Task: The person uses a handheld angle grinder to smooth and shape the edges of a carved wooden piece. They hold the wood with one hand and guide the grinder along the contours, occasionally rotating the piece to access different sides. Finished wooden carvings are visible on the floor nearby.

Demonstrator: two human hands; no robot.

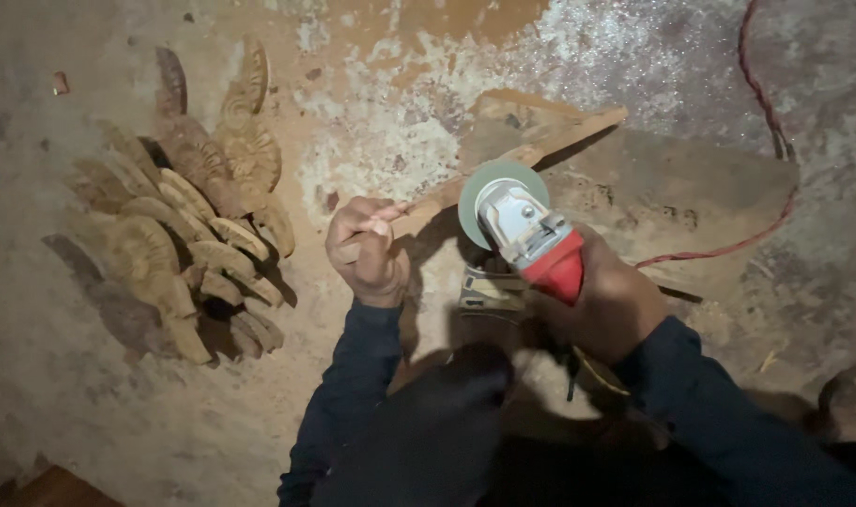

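My left hand (367, 252) is closed around a small carved wooden piece (418, 208), holding it out toward the disc. My right hand (611, 305) grips a red and silver angle grinder (531, 239); its round greenish disc (489, 188) sits right next to the wooden piece. Whether disc and wood touch I cannot tell. Both arms wear dark blue sleeves.
A pile of several carved, shell-shaped wooden pieces (188, 225) lies on the dusty floor at the left. A rough wooden plank (653, 188) lies behind the grinder. A red cord (771, 113) runs along the right. Sawdust covers the concrete floor (90, 413).
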